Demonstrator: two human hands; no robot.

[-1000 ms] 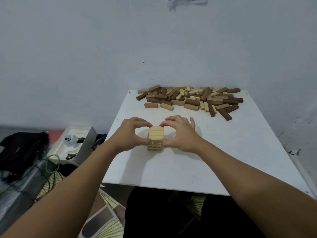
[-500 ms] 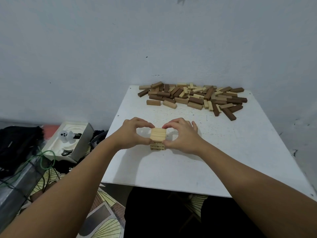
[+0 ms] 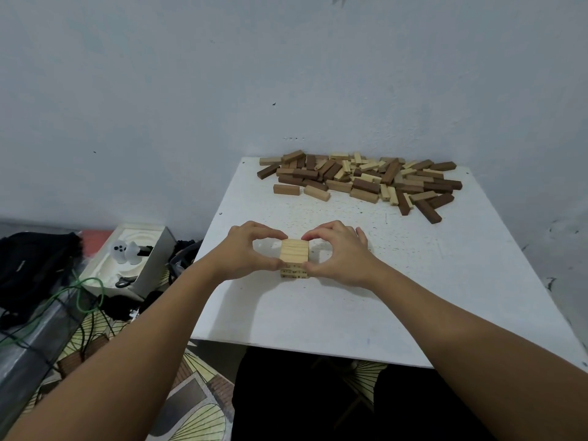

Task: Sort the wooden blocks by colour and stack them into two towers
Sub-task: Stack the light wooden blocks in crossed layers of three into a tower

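Note:
A short tower of light wooden blocks (image 3: 295,254) stands near the middle of the white table (image 3: 413,281). My left hand (image 3: 245,249) pinches its top layer from the left, thumb in front and fingers behind. From the right, my right hand (image 3: 337,253) pinches the same layer the same way. A loose pile of dark and light blocks (image 3: 366,181) lies along the table's far edge by the wall.
The grey wall stands right behind the pile. Left of the table, on the floor, are a white box (image 3: 127,259) with small items, a black bag (image 3: 31,268) and green cable (image 3: 86,297). A patterned mat (image 3: 191,409) covers the floor below.
Both hands stay on the light tower's top layer. The view has shifted slightly, so the table and pile sit a little lower in the frame.

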